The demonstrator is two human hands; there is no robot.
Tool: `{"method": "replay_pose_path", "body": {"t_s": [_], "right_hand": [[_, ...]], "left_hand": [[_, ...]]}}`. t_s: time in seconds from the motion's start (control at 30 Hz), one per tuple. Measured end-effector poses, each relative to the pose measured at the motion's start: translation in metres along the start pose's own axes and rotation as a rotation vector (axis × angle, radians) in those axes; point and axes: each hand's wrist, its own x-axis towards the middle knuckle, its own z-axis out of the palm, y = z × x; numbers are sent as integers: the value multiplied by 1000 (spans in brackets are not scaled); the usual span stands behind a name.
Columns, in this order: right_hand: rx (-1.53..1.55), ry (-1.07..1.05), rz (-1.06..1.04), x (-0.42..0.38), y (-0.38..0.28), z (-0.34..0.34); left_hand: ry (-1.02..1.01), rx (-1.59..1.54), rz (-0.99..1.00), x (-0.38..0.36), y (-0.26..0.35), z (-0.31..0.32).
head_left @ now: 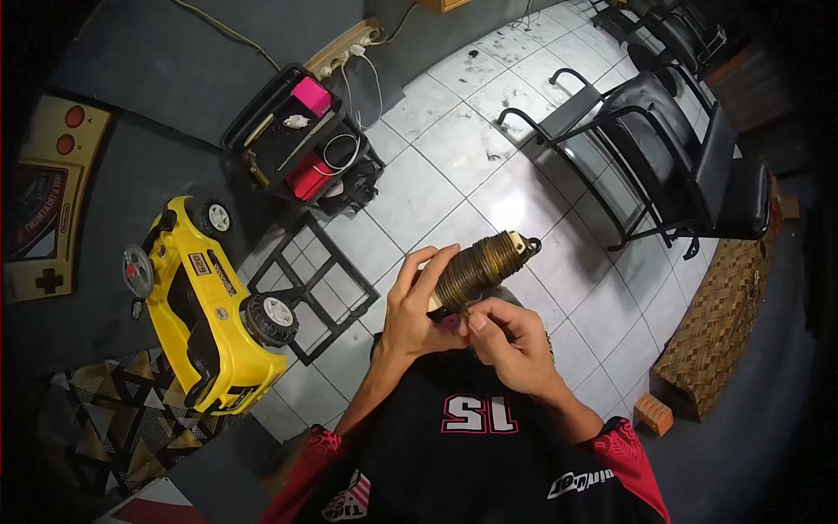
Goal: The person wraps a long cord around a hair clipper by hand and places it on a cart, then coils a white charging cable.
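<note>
A thick spool wound with brown-gold cord (pixel 476 271) is held up in front of my chest, tilted, with a black loop at its upper right end. My left hand (pixel 412 307) wraps round the lower left end of the spool, its fingers reaching over the windings. My right hand (pixel 509 339) is closed in a pinch just below the spool, thumb against the forefinger. What lies between those fingertips is too small to make out. Something pinkish shows under the spool, between the two hands.
At left stands a yellow toy car (pixel 209 306) beside a black metal frame (pixel 319 284). A black cart (pixel 288 140) holds a pink box and cables. Black chairs (pixel 650 131) stand at right, near a woven box (pixel 716 314) and a small brick-like block (pixel 653 415).
</note>
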Motion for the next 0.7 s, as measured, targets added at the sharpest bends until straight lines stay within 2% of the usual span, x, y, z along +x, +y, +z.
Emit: {"method": "replay_pose_path", "body": {"t_s": [0.07,0.17,0.23,0.27,0.3,0.37,0.43,0.5,0.57,0.6,0.63,0.7], "right_hand": [[13,0,7,1,-1,2],[-101,-28,-81,0,-13,1],[-617,-180,-339,-2,-35,-12],[-661,-98,-279,-7,-47,-16],[-646,-10,-371,-7,-50,-25],[-974,41,-439,-5,-71,-48],[-1071,19,-481,10,-77,-63],[-1039,39,-435,27,-72,-69],[-1131,-172,-421,47,-63,-83],[-1152,-282,-256,56,-62,-87],[-1153,-280,-256,60,-50,-90],[-1128,-327,-518,71,-29,-94]], "left_hand": [[-15,-8,-26,-1,-3,1],[-16,68,66,-4,-17,8],[-87,146,54,-2,-17,7],[-70,161,63,-2,-21,9],[-70,160,64,-3,-20,7],[-149,216,68,-3,-19,1],[-184,188,94,-2,-14,-4],[-407,142,112,-3,-4,-9],[-425,84,169,-4,3,-9],[-447,20,162,-3,7,-7],[-470,-42,154,-3,10,-5],[-463,-99,118,-4,8,-3]]}}
